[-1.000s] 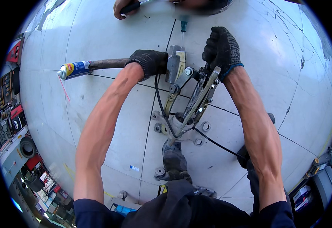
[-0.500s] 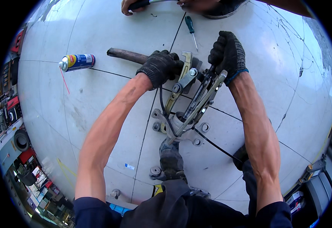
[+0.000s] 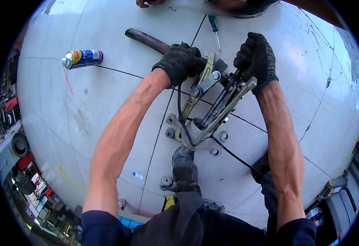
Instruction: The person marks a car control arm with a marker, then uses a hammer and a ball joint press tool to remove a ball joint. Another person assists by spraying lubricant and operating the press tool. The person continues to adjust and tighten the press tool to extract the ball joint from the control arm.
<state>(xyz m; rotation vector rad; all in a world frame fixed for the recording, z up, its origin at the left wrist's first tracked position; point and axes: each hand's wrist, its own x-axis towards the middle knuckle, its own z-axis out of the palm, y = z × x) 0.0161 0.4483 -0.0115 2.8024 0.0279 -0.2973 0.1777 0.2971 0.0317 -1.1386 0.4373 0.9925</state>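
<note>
My left hand [image 3: 182, 63], in a dark knit glove, is closed around a worn brown round bar [image 3: 146, 40] that sticks out to the left. Beside it stands a metal jaw puller [image 3: 203, 85] with a threaded spindle [image 3: 218, 104]. My gloved right hand [image 3: 256, 57] makes a fist at the spindle's upper end, the grip partly hidden by the fingers. Lower down, the puller's arms reach around a grey metal casting with lugs [image 3: 215, 151]. A black cable [image 3: 179, 102] runs down past the puller to the casting.
A blue and yellow spray can [image 3: 83, 58] with a red straw lies on the tiled floor at left. Beyond the puller lies a green-handled screwdriver [image 3: 214, 24]. Another person's hand [image 3: 146, 3] shows at the top edge. Shelves and a tire [image 3: 20, 145] line the far left.
The bar in my left hand has swung away from me at its left end. My right fist stays at the spindle. The other person's hand and tool have moved toward the top edge.
</note>
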